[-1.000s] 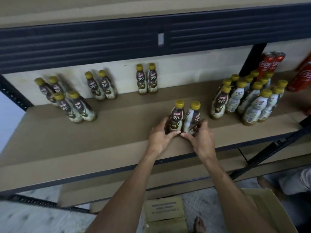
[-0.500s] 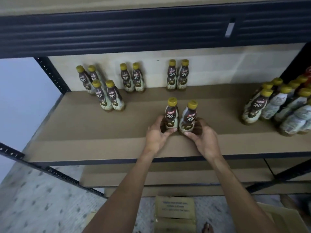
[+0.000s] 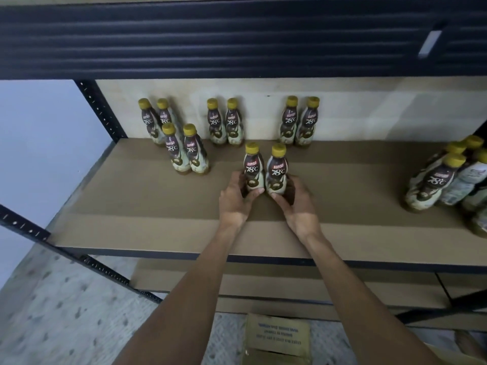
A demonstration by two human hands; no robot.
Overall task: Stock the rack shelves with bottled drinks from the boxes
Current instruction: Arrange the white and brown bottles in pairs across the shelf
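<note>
Two yellow-capped coffee bottles stand upright side by side on the brown shelf board (image 3: 131,201). My left hand (image 3: 235,200) grips the left bottle (image 3: 253,167) low on its body. My right hand (image 3: 296,204) grips the right bottle (image 3: 277,169) the same way. Behind them, against the back wall, stand pairs of the same bottles: a left pair (image 3: 155,119), a middle pair (image 3: 224,122) and a right pair (image 3: 300,122). One more pair (image 3: 188,151) stands in front of the left pair.
A cluster of several bottles (image 3: 448,180) fills the shelf's right end. The dark beam of the upper shelf (image 3: 237,38) hangs above. A black upright post (image 3: 100,109) bounds the left side. A cardboard box (image 3: 276,338) sits on the floor below.
My hands have slid the two bottles left and deeper onto the shelf, toward the pairs at the back. The view has swung left, so the right cluster sits at the frame edge.
</note>
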